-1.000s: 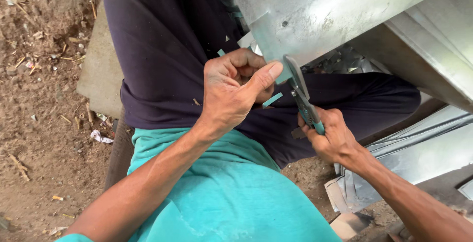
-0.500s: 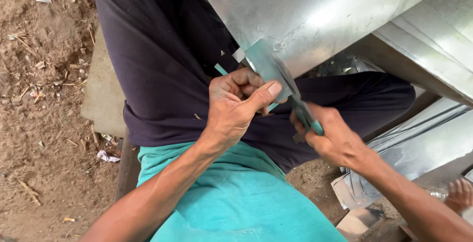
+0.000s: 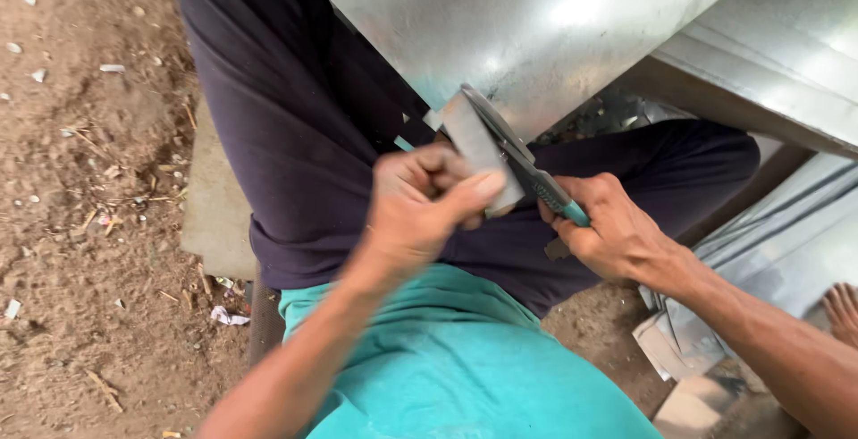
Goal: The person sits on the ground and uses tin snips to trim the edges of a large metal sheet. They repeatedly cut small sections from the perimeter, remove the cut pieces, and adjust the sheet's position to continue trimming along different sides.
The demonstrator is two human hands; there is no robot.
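two hands (image 3: 420, 211) (image 3: 612, 229) grip clamped: left on metal strip (image 3: 478, 148), right on snips (image 3: 527, 166); sheet (image 3: 536, 28) overhead.

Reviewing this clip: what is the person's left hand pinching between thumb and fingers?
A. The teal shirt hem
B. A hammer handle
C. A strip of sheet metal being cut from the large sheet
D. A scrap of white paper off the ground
C: the left hand grips the narrow metal strip hanging off the big sheet, while the right hand works the snips beside it.
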